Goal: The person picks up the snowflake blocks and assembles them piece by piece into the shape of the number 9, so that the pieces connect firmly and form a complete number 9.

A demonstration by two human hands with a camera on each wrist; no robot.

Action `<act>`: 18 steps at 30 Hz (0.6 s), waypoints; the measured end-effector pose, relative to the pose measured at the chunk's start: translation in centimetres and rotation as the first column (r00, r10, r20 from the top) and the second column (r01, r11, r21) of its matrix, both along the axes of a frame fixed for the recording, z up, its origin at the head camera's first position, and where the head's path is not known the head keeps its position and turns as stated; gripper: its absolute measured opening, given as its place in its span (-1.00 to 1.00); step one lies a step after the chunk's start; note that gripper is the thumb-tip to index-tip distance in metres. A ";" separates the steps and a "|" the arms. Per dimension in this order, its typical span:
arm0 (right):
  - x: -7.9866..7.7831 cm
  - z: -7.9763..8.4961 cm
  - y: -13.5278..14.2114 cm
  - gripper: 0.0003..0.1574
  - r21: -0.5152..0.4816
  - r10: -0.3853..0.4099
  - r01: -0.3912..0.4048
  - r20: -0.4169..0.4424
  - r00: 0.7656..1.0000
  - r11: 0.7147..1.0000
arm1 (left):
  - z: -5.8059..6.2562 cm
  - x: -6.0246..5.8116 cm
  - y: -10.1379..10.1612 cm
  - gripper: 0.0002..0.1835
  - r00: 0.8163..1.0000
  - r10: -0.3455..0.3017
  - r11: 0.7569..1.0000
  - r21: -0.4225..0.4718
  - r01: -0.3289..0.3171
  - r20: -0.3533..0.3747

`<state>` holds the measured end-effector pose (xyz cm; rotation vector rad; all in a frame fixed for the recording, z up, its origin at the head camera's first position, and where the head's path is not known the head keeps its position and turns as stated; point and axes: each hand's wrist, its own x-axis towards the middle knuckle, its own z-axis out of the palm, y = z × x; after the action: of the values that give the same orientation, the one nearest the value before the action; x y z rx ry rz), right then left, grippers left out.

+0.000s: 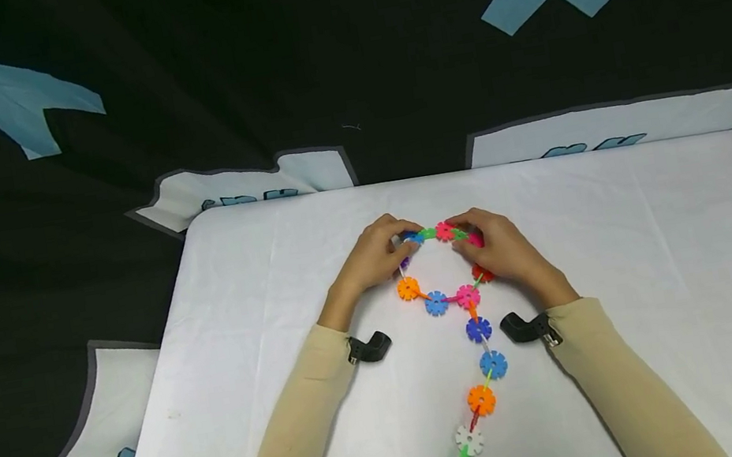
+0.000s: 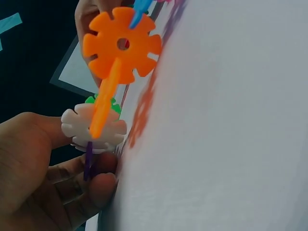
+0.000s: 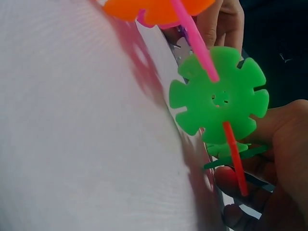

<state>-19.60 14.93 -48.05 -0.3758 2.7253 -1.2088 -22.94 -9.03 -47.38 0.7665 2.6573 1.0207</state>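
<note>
Notched plastic snowflake discs are joined into a ring with a tail on the table. My left hand (image 1: pixel 377 253) pinches the ring's upper left, by a blue disc (image 1: pixel 416 237). In the left wrist view, the thumb and fingers are around a white disc (image 2: pixel 82 122), with an orange disc (image 2: pixel 103 36) beyond. My right hand (image 1: pixel 501 245) grips the upper right, at a pink disc (image 1: pixel 476 240). A large green disc (image 3: pixel 226 103) partly hides its fingers in the right wrist view. Between the hands sit a green disc (image 1: pixel 429 234) and a pinkish-red disc (image 1: pixel 444 231).
The tail runs toward me through a dark blue disc (image 1: pixel 479 330) and an orange disc (image 1: pixel 481 400) to a white disc (image 1: pixel 470 440) with a green one at its end. A white cloth covers the table (image 1: pixel 694 304). Behind it hangs a black cloth (image 1: pixel 285 81) with blue patches.
</note>
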 end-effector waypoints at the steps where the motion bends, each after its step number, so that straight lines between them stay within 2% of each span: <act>1: 0.0 0.0 0.0 -0.48 -0.003 0.006 -0.006 -0.001 1.000 1.000 | 0.0 0.0 0.1 -0.71 1.000 0.003 1.000 -0.002 -0.003 -0.002; 7: 0.0 0.2 -0.2 -0.41 -0.008 -0.010 0.010 0.003 1.000 1.000 | 0.0 -0.1 0.7 -0.64 1.000 0.009 1.000 -0.007 -0.009 0.001; 14: -0.1 -0.2 -0.4 -0.51 -0.007 -0.086 0.086 -0.046 0.995 0.996 | -0.1 -0.3 1.0 -0.61 0.999 0.043 0.998 -0.042 -0.044 -0.033; 18: 0.0 -0.2 -0.5 -0.53 -0.016 -0.115 0.115 -0.050 0.992 0.993 | -0.1 -0.4 0.8 -0.57 1.000 0.014 1.000 -0.020 -0.015 -0.015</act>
<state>-19.64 14.44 -48.28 -0.2574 2.8185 -1.2623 -23.36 -8.19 -47.48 0.7549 2.6851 0.9944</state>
